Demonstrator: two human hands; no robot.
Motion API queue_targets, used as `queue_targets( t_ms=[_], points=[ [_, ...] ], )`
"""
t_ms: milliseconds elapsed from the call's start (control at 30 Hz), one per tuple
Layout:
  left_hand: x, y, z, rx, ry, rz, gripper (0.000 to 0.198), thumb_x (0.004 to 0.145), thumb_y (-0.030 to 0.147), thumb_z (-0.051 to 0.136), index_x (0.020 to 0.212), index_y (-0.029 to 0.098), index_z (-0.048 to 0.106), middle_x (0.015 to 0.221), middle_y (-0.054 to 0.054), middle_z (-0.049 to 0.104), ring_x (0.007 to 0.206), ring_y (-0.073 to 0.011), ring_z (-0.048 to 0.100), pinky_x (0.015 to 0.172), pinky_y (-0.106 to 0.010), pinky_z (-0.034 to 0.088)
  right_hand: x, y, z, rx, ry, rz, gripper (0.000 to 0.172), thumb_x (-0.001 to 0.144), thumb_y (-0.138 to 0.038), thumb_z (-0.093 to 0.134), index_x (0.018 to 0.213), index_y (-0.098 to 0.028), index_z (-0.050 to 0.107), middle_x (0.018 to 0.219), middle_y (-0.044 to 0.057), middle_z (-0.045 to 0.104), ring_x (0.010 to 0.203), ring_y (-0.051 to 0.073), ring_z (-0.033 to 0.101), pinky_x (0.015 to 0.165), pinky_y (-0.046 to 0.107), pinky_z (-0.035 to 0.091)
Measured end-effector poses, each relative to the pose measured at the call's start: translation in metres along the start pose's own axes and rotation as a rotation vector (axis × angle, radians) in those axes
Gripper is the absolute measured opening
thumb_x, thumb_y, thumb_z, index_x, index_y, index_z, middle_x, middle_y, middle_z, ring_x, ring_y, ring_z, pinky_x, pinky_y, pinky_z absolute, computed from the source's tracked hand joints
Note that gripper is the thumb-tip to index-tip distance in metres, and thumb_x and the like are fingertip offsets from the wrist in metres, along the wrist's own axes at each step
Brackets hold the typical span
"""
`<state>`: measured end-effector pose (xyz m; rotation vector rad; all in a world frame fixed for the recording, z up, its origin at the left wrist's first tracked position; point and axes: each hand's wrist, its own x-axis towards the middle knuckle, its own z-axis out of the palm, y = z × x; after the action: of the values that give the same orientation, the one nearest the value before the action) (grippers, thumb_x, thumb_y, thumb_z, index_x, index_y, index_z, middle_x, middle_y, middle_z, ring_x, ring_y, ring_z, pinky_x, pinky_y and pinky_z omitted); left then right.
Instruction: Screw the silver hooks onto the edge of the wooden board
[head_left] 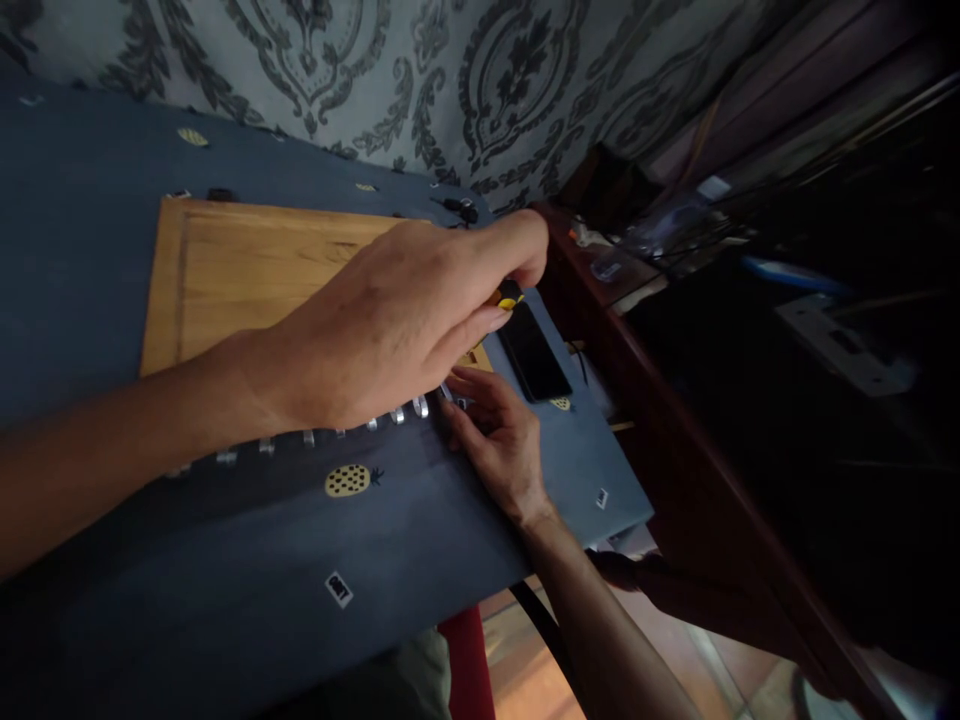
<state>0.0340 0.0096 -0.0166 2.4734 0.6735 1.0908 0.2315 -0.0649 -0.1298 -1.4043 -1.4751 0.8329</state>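
My left hand (382,320) reaches in from the left over a wooden board (255,260). Its fingers are wrapped round a tool with a black-and-yellow handle (510,294); only the handle's end shows, and the rest is hidden by the hand. Below it, my right hand (499,435) is closed at the board's lower right corner, thumb and fingers pinched together. What lies between those fingertips is too small and dark to tell. A row of several shiny metal loops (397,413) runs along the board's near edge, partly covered by my left forearm.
A black phone (536,350) lies right of the board on the blue pineapple-print tablecloth (247,560). Keys (459,208) lie behind the board. To the right stands dark wooden furniture (675,420) with loose items on it; a patterned wall (420,90) rises behind.
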Motion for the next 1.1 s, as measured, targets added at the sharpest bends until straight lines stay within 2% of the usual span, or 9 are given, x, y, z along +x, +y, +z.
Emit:
queue_targets(
  t_ms=[100,267,467,600,733,833,1000,1100],
  points=[
    [0.0004,-0.0021,0.0016,0.059,-0.037,0.041,0.013,0.102,0.021,0.054,0.107,0.020,0.066,0.090,-0.004,0.070,0.074,-0.0166,0.067,0.071,-0.030,0.053,0.0001,-0.0002,0.0008,0.018,0.003,-0.015,0.036,0.090,-0.040,0.076,0.120,-0.022,0.067,0.113,0.010,0.079,0.065,0.013,0.070,0.048,0.025,0.057],
    [0.0014,-0.0028,0.0045,0.107,0.023,0.064,0.011,0.101,0.028,0.060,0.100,0.020,0.068,0.098,-0.007,0.069,0.089,-0.0208,0.070,0.075,-0.032,0.055,-0.0002,0.0006,0.0005,0.002,0.005,-0.029,0.035,0.091,-0.038,0.075,0.121,-0.023,0.067,0.113,0.009,0.079,0.060,0.012,0.068,0.048,0.026,0.056],
    [0.0024,0.0010,-0.0019,0.116,-0.004,0.087,0.015,0.101,0.020,0.056,0.102,0.020,0.070,0.099,-0.006,0.073,0.080,-0.0163,0.069,0.074,-0.030,0.055,0.0002,0.0016,-0.0004,-0.002,-0.006,-0.024,0.035,0.091,-0.039,0.075,0.121,-0.023,0.067,0.112,0.008,0.079,0.059,0.011,0.067,0.049,0.026,0.056],
    [0.0029,0.0015,-0.0002,0.107,-0.015,0.099,0.015,0.101,0.018,0.057,0.105,0.017,0.071,0.092,-0.005,0.073,0.075,-0.0153,0.067,0.070,-0.028,0.053,0.0005,-0.0001,0.0003,0.003,-0.002,-0.026,0.035,0.090,-0.038,0.076,0.121,-0.023,0.067,0.113,0.008,0.080,0.061,0.012,0.068,0.048,0.025,0.056],
    [0.0034,0.0008,0.0063,0.212,-0.016,0.099,0.013,0.100,0.023,0.062,0.099,0.017,0.074,0.101,-0.008,0.071,0.085,-0.0187,0.068,0.074,-0.031,0.053,0.0011,-0.0019,0.0004,0.015,-0.001,-0.030,0.037,0.089,-0.040,0.076,0.120,-0.022,0.067,0.111,0.008,0.080,0.055,0.010,0.064,0.046,0.026,0.056],
    [0.0038,0.0009,0.0069,0.225,0.027,0.123,0.009,0.096,0.019,0.066,0.092,0.015,0.074,0.097,-0.008,0.070,0.081,-0.0181,0.066,0.072,-0.032,0.051,0.0012,-0.0021,0.0000,0.001,-0.007,-0.024,0.038,0.090,-0.041,0.076,0.121,-0.022,0.067,0.111,0.008,0.080,0.055,0.010,0.064,0.047,0.027,0.057],
    [0.0051,0.0039,0.0000,0.081,0.029,0.017,0.009,0.096,0.018,0.066,0.104,0.021,0.069,0.089,-0.002,0.072,0.078,-0.0170,0.069,0.072,-0.030,0.052,0.0012,-0.0003,-0.0004,-0.029,-0.004,-0.021,0.038,0.090,-0.045,0.075,0.120,-0.023,0.068,0.114,0.009,0.079,0.067,0.015,0.071,0.049,0.027,0.058],
    [0.0071,0.0059,-0.0025,0.091,0.009,-0.017,0.006,0.096,0.019,0.066,0.100,0.020,0.069,0.083,-0.002,0.071,0.072,-0.0160,0.067,0.069,-0.030,0.050,0.0015,-0.0003,-0.0001,-0.025,-0.006,-0.021,0.037,0.091,-0.045,0.075,0.120,-0.023,0.068,0.116,0.010,0.078,0.070,0.016,0.072,0.050,0.027,0.057]
  ],
)
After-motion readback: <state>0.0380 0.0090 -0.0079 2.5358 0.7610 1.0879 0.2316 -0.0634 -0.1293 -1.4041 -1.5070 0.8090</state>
